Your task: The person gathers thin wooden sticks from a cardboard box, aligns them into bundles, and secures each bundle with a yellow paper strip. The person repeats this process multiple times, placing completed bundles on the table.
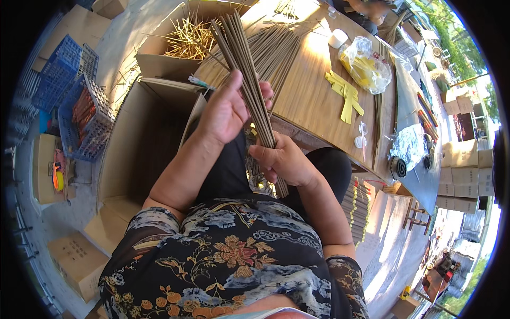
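A bundle of thin brown sticks that look like incense (249, 80) stands tilted in front of me, its top leaning left. My right hand (284, 159) is closed around the lower part of the bundle. Against its left side rests my left hand (228, 111), palm turned toward the sticks. The left thumb is stretched up and the fingers reach behind the bundle, their tips showing on the far side. More loose brown sticks (284, 45) lie fanned out on the wooden table (305, 101) just beyond my hands.
Yellow strips (345, 95) and a plastic bag of yellow material (366, 66) lie on the table at right. An open cardboard box (119, 154) stands at my left, with a box of straw-coloured sticks (194, 37) beyond. Blue crates (85, 119) are further left. Another person (369, 10) sits across the table.
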Demonstrator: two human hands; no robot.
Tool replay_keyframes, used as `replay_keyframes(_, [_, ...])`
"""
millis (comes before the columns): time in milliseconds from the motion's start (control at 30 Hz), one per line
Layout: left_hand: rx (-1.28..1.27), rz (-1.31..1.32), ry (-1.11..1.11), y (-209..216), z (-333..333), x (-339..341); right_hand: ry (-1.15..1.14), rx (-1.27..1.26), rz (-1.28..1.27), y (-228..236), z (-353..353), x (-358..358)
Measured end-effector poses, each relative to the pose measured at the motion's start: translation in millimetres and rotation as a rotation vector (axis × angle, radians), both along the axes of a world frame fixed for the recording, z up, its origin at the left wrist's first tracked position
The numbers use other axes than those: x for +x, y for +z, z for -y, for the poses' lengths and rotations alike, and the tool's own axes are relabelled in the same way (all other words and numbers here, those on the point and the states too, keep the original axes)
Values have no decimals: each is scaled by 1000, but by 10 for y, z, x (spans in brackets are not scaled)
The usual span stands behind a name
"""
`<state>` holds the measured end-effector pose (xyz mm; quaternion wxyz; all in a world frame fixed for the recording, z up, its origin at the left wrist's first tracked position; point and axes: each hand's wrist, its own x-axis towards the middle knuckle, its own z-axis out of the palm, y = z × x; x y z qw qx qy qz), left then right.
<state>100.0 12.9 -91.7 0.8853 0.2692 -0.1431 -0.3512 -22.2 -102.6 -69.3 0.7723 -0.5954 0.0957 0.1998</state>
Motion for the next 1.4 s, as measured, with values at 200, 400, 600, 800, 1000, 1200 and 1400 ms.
replay_keyframes(200, [154,84,352,169,-36,66,-10,-5,-64,48,-18,-75])
replay_keyframes(400, [382,165,443,119,-202,446,4,56,-80,18,-38,-125])
replay_keyframes(600, [441,110,570,398,-241,462,-12,248,-163,-16,51,-175])
replay_keyframes(800, [247,291,984,624,-529,1330,-1,470,-212,-101,122,-214])
replay_keyframes(1000, [473,190,615,298,-321,1104,24,604,-164,-114,115,-168])
replay_keyframes(1200, [307,182,80,101,-43,87,52,583,-208,-140,115,-181])
replay_keyframes(1400, [304,198,-14,173,-92,-21,91,765,-187,-264,146,-263])
